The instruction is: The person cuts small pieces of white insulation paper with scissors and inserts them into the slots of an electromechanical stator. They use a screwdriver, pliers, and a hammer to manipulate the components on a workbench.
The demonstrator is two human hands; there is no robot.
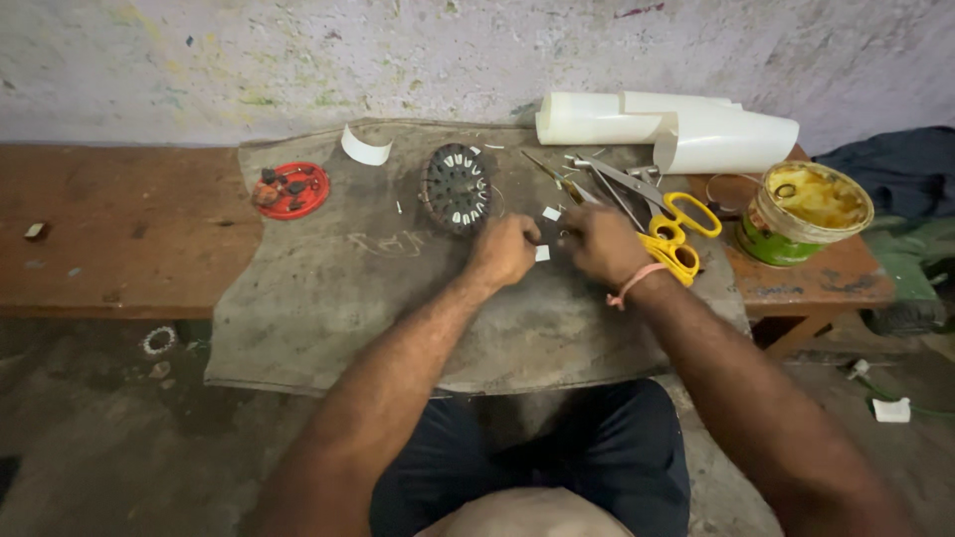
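Both hands are working a small white paper slip [542,253]: left hand [504,249] pinching it, right hand [597,242] closing alongside. Stator core [457,186] at eleven o'clock is partly filled with slips; several slots remaining.

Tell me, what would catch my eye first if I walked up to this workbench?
Probably the two hands meeting mid-cloth, the left hand and right hand pinching a small white paper strip between them. Just behind sits a dark round ring stuffed with white slips, and to the right lie bright yellow-handled scissors beside an open green tin of yellow paste.
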